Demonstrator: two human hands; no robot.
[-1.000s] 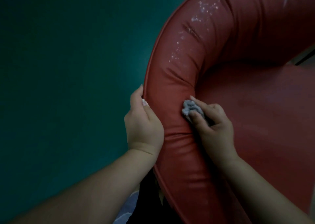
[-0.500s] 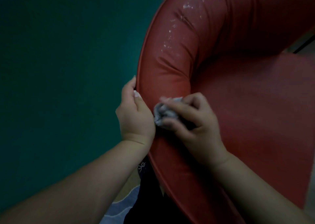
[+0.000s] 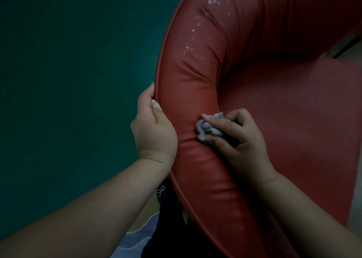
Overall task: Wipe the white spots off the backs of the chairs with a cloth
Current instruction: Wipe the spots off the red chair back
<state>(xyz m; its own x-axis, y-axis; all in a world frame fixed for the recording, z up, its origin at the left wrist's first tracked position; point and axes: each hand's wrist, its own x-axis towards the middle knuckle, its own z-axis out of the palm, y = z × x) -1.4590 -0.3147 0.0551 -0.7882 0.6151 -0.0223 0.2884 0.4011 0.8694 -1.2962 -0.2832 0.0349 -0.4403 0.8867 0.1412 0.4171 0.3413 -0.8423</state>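
Now | red chair back [image 3: 197,93]: white spots [image 3: 197,32] | right fingers [image 3: 219,123] clutch grey cloth [image 3: 208,130]

Wiping red chair back [image 3: 197,93], cloth on inner curve.

Right hand [image 3: 241,140] pinching crumpled grey cloth [image 3: 208,129], pressed against padded backrest near the seat [image 3: 303,124] junction. Left hand [image 3: 153,128] gripping the outer piped edge, thumb on top, fingers wrapped behind. White spots [image 3: 205,22] scattered higher up the backrest, well apart from the cloth. Dark teal wall [image 3: 68,81] on the left. Dim lighting; dark clothing [image 3: 166,208] with small bow motif visible between the arms.
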